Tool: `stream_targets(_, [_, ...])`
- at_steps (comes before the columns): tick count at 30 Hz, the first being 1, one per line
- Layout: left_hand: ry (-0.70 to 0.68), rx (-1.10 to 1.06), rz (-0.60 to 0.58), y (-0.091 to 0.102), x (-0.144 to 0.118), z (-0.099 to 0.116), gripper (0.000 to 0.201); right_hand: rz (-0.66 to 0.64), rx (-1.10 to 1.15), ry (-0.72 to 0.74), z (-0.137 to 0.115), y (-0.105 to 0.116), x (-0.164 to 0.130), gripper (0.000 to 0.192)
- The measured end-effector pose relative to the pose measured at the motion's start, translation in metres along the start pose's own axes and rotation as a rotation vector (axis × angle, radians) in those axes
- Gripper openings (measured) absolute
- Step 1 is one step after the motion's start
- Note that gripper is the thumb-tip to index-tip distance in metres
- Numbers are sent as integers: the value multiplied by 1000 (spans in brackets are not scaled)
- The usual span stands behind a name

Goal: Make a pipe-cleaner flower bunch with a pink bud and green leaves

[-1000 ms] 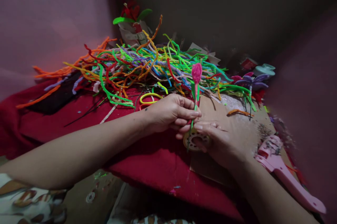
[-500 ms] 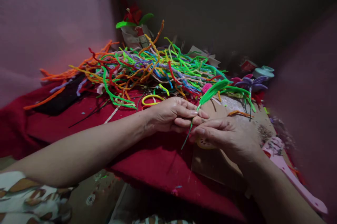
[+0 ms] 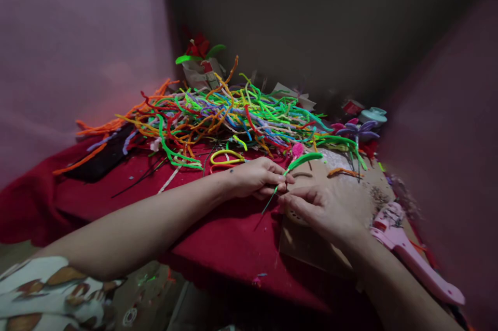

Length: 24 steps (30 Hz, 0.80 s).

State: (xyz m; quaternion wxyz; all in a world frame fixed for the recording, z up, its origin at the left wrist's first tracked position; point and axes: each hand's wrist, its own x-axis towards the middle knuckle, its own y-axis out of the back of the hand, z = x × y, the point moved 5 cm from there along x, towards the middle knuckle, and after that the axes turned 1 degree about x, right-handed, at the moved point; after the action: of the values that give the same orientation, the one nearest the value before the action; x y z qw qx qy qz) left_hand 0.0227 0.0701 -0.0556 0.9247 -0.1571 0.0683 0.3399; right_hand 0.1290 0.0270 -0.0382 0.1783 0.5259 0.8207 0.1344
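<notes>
My left hand [image 3: 263, 177] pinches a green pipe-cleaner leaf [image 3: 305, 160] at its base. The leaf's fuzzy blade points up and to the right. Its thin dark green wire stem [image 3: 269, 203] slants down toward the red cloth. Close beside the stem, my right hand [image 3: 324, 209] has thumb and forefinger pressed together; what lies between them is too small to make out. Yellow-handled scissors [image 3: 215, 158] lie just behind my left wrist. Beneath my right hand, a pale object with holes [image 3: 298, 218] is partly covered.
A heap of coloured pipe cleaners [image 3: 218, 113] spreads across the back of the red cloth [image 3: 229, 237]. On the right are brown cardboard [image 3: 307, 248], a pink glue gun [image 3: 418, 261], a purple flower [image 3: 357, 128] and a light blue jar [image 3: 374, 114]. A red flower [image 3: 198, 45] stands behind.
The leaf has tipped from pointing toward the upper right to lying flatter. Both hands keep close together around its stem. The whole view has shifted slightly.
</notes>
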Motion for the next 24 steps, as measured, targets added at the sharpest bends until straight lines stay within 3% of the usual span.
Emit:
stream_targets(4, [6, 232, 68, -2, 11, -2, 24, 24, 89, -95, 9, 4, 0, 25])
stream_targets(8, [-56, 735, 212, 6, 11, 14, 31, 63, 236, -180, 13, 8, -2, 24])
stream_targets(12, [-201, 1414, 485, 27, -24, 43, 24, 74, 381, -200, 16, 6, -4, 20])
stream_targets(15, [2, 1775, 590, 50, -53, 41, 22, 57, 447, -196, 17, 4, -3, 17])
stream_targets(18, [95, 1922, 543, 61, -66, 29, 23, 54, 434, -202, 16, 3, -3, 17])
stream_targets(24, [110, 1915, 412, 56, -64, 26, 21, 63, 329, -222, 13, 6, -4, 18])
